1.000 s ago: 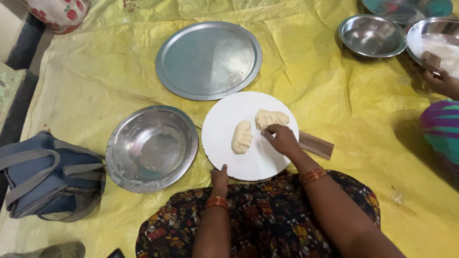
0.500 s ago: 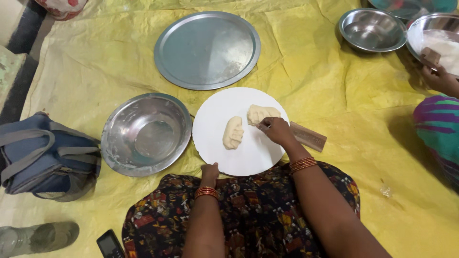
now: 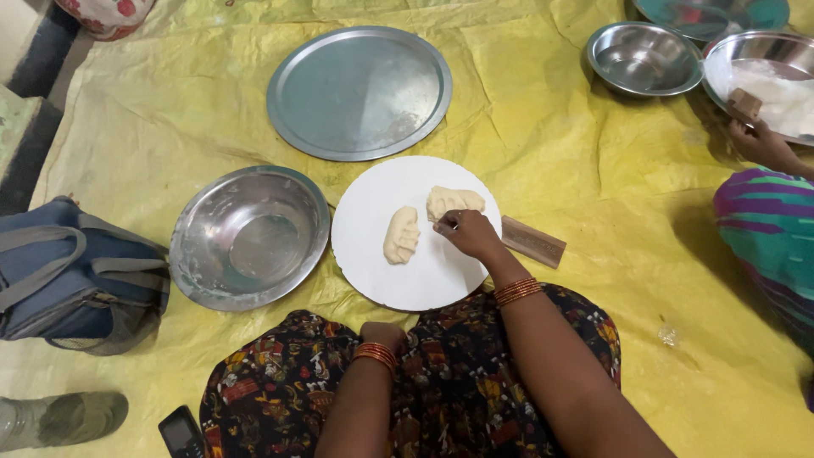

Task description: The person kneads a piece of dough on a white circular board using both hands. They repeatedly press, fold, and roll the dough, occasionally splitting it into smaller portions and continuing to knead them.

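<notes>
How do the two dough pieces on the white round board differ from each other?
The left dough piece stands lengthwise, top to bottom in the picture, and nothing touches it; the right dough piece lies crosswise, and the right hand touches its lower edge. Both are pale, half-moon shaped with ridged folds, and rest on the white board.

Soft, even daylight, faint shadows, mild glare on the steel bowl point(image 3: 249, 237); sharp throughout, slight edge distortion.

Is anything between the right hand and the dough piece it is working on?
Nothing visible. The right hand already touches the upper dough piece on the white round board; the second piece lies apart, to its left.
</notes>
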